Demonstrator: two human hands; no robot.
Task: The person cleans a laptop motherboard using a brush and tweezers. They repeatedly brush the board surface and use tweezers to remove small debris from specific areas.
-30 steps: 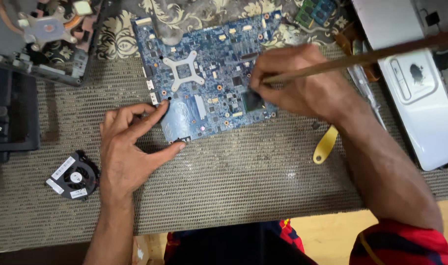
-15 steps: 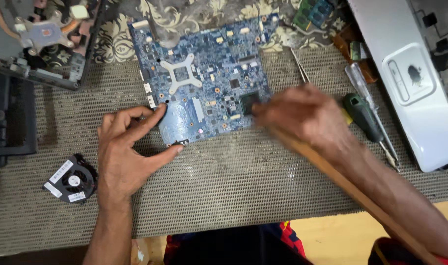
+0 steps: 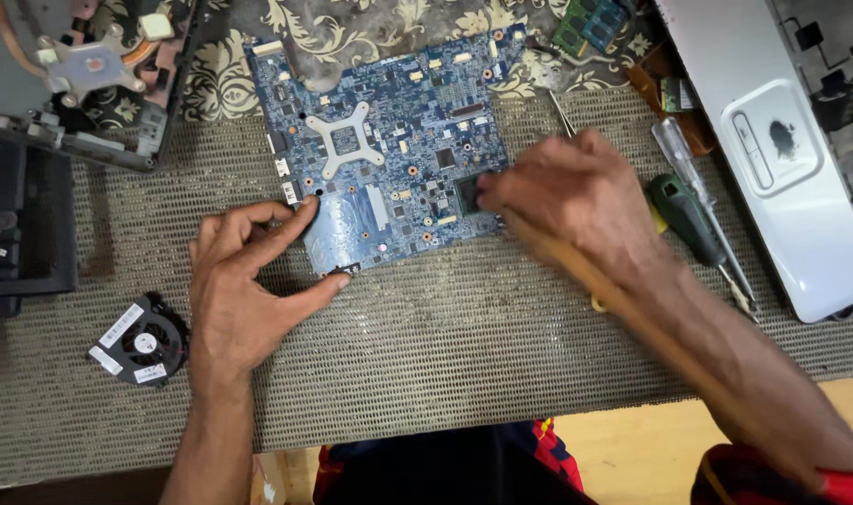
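A blue laptop circuit board (image 3: pixel 389 150) lies on a woven grey mat, with a silver cross-shaped bracket near its middle. My left hand (image 3: pixel 244 281) steadies the board's near-left corner, thumb and forefinger pinching its edge. My right hand (image 3: pixel 576 201) is at the board's right edge beside a dark square chip (image 3: pixel 466 194). It grips a long wooden-handled brush (image 3: pixel 623 304), whose handle runs back along my forearm; the working end is hidden under my fingers.
A small black fan (image 3: pixel 138 341) lies at the near left. A dismantled laptop base (image 3: pixel 43 150) stands at the far left. Screwdrivers (image 3: pixel 688 210) lie right of my hand, beside a silver laptop cover (image 3: pixel 791 159). Memory modules (image 3: pixel 590 23) rest at the back.
The brush handle has swung from pointing up to the right to lying back along my right forearm. My right hand stays at the chip. My left hand has not moved.
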